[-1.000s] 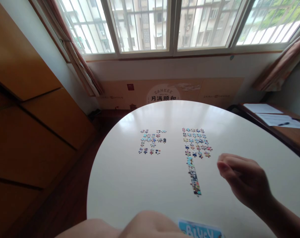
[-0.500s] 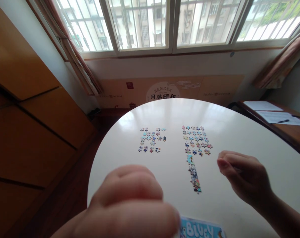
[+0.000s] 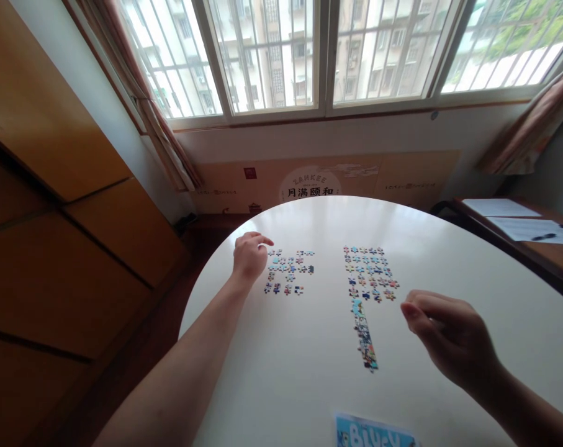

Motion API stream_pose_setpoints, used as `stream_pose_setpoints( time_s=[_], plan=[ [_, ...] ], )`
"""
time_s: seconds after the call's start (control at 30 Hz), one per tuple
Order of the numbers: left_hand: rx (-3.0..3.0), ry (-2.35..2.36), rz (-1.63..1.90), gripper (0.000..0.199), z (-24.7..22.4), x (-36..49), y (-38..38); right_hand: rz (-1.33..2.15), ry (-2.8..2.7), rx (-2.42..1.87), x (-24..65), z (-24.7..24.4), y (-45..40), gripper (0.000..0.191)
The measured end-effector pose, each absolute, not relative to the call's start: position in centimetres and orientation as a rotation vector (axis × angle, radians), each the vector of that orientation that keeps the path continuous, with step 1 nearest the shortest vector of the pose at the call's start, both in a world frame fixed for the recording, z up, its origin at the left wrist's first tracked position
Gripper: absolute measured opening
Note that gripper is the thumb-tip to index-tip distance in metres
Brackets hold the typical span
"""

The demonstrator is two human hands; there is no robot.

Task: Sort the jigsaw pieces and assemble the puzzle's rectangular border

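From the head view, got the left hand [image 3: 251,255] partly open at 10 o'clock on the white table [image 3: 281,360], right beside the scattered puzzle pieces [image 3: 291,269], can't tell if holding any. Also seeing the right hand [image 3: 451,335] curled shut at 3 o'clock, can't tell what's inside, with neater puzzle rows [image 3: 377,270] at 12 and a joined strip [image 3: 365,338] mid-table.

Left arm stretched far forward, left hand [image 3: 251,256] palm down, fingers bent, right hand [image 3: 449,332] loosely curled
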State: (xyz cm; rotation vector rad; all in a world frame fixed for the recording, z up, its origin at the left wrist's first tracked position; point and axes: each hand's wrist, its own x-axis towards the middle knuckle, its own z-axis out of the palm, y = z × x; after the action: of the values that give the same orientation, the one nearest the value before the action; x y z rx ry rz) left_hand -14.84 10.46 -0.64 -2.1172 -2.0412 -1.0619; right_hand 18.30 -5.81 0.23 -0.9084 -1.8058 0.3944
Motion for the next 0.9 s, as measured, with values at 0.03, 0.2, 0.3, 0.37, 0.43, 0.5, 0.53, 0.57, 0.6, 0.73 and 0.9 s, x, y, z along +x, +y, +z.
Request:
stream_pose_setpoints(
  time_s=[0.03,0.2,0.3,0.37,0.43,0.5,0.53,0.57,0.6,0.73,0.9],
  plan=[
    [-2.153,-2.046,-0.964,0.037,-0.6,-14.7,10.3,0.394,-1.807,-0.909,18.3,0.2,-5.8,0.039],
    [-2.227,-2.0,-0.65,0.026,0.8,-14.2,9.0,0.381,-1.81,-0.901,18.4,0.3,-5.7,0.039],
    [-2.123,-2.096,-0.599,0.029,1.0,-14.6,8.9,0.366,-1.805,-0.911,18.5,0.3,-5.6,0.04],
    [-2.095,-2.167,-0.545,0.032,0.7,-14.8,9.1,0.362,-1.809,-0.913,18.4,0.3,-5.6,0.04],
    [-2.101,-2.215,-0.488,0.036,0.2,-14.8,9.4,0.363,-1.817,-0.915,18.4,0.3,-5.6,0.04],
    [-2.093,-2.242,-0.469,0.039,-0.2,-14.8,9.5,0.361,-1.821,-0.918,18.3,0.2,-5.6,0.04],
    [-2.082,-2.251,-0.472,0.041,-0.4,-14.8,9.6,0.36,-1.821,-0.919,18.4,0.1,-5.5,0.04],
    [-2.071,-2.257,-0.479,0.043,-0.4,-14.8,9.6,0.361,-1.822,-0.921,18.4,0.1,-5.5,0.04],
    [-2.061,-2.262,-0.487,0.045,-0.5,-14.8,9.6,0.364,-1.825,-0.921,18.4,0.0,-5.5,0.04],
    [-2.062,-2.301,-0.493,0.049,-0.4,-14.8,9.6,0.368,-1.833,-0.921,18.4,0.0,-5.4,0.04],
    [-2.078,-2.312,-0.519,0.047,-0.8,-14.7,9.7,0.359,-1.836,-0.913,18.3,0.2,-5.5,0.041]
  ],
)
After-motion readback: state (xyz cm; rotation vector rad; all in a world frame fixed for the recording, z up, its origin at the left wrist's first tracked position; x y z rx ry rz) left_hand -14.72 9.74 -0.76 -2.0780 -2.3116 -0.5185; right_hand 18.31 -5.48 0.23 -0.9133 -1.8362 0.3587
